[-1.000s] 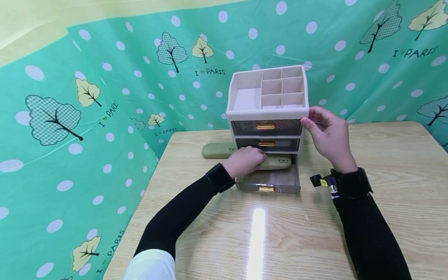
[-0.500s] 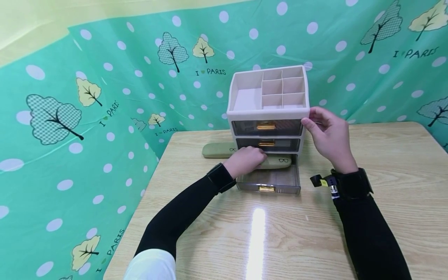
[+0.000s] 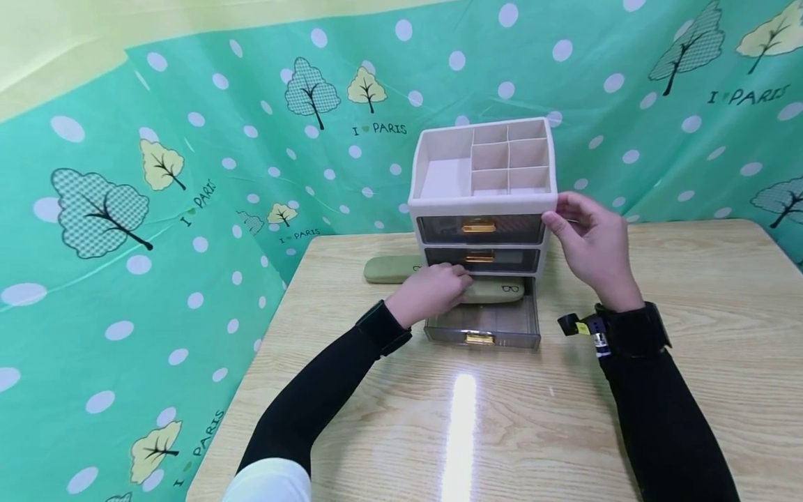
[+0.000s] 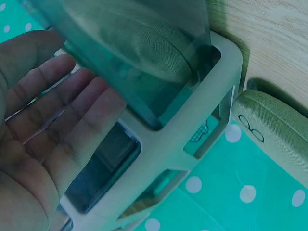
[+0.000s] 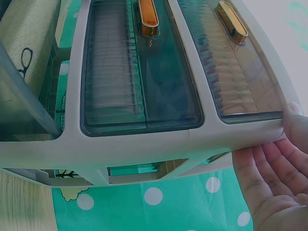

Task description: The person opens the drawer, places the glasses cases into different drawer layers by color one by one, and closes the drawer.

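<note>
A white desk organizer (image 3: 483,205) with smoky clear drawers and gold handles stands at the back of the table. Its bottom drawer (image 3: 482,337) is pulled out, and a green glasses case (image 3: 495,291) lies inside it. Over the drawer's left side is my left hand (image 3: 431,294), partly covering the case. In the left wrist view its fingers (image 4: 86,127) are loosely bent beside the drawer, holding nothing. My right hand (image 3: 592,247) holds the organizer's upper right edge, thumb at the front and fingers along the side, as the right wrist view confirms.
A second green glasses case (image 3: 389,269) lies on the wooden table (image 3: 552,432), left of the organizer and partly hidden. Close behind hangs a green dotted cloth (image 3: 351,188) with tree prints. The organizer's top has several open compartments.
My left hand has moved slightly left and drawn back a little, uncovering more of the case in the drawer. The right hand keeps its place on the organizer.
</note>
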Available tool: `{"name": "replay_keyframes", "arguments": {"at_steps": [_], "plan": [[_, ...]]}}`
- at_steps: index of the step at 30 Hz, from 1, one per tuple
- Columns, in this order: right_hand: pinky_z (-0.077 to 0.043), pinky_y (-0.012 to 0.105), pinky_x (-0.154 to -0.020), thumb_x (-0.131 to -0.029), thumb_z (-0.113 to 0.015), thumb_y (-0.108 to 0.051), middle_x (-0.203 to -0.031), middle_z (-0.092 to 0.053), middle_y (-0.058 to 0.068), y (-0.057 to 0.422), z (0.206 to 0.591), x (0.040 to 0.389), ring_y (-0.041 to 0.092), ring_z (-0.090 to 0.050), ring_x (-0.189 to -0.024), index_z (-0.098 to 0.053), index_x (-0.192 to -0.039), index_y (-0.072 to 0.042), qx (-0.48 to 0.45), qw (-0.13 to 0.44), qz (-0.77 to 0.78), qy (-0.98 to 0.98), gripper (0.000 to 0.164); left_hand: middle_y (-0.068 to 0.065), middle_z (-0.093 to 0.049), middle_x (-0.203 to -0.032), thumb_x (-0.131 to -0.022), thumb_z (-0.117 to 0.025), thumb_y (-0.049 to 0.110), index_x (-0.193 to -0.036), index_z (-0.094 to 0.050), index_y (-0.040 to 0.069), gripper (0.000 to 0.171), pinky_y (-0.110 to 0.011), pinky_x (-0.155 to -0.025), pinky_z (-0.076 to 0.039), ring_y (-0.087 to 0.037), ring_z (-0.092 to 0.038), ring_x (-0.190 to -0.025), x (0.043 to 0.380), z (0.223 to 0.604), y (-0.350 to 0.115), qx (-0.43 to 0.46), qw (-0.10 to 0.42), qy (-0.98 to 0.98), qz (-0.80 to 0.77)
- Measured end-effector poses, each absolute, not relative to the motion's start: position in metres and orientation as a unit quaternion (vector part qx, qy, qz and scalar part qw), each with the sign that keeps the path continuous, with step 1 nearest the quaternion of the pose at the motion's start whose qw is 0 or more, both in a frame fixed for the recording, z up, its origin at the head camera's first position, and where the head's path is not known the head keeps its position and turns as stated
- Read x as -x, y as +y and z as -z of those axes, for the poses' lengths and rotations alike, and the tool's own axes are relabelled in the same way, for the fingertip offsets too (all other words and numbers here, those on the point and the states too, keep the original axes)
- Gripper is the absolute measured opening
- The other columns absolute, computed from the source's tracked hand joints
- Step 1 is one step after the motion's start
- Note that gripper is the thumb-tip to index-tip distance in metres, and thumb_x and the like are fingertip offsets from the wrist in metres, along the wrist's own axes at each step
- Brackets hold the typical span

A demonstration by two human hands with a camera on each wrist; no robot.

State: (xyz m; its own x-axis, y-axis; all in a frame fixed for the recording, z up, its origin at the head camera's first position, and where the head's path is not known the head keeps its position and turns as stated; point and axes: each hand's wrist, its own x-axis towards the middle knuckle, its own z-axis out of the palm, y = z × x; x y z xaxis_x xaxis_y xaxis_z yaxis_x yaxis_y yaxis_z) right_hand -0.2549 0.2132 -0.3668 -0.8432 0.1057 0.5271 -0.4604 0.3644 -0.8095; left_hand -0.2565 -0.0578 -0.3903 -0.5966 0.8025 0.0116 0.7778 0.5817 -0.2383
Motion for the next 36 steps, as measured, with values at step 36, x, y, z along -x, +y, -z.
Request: {"name": "replay_keyframes", "arguments": {"at_steps": [36], "plan": [[-0.053, 0.011, -0.085, -0.095, -0.074, -0.013, -0.111, -0.072, 0.017, 0.214, 0.367, 0.256, -0.002, -0.066, -0.098, -0.07, -0.122, 0.002, -0.121, 0.262, -0.555, -0.78, 0.031, -0.012, -0.066, -0.127, -0.096, -0.074, 0.036, -0.13, -0.066, 0.005, 0.047, -0.042, -0.091, -0.058, -0.03, -0.063, -0.113, 0.305, 0.414, -0.189, 0.284, 0.06, -0.957, 0.017]]}}
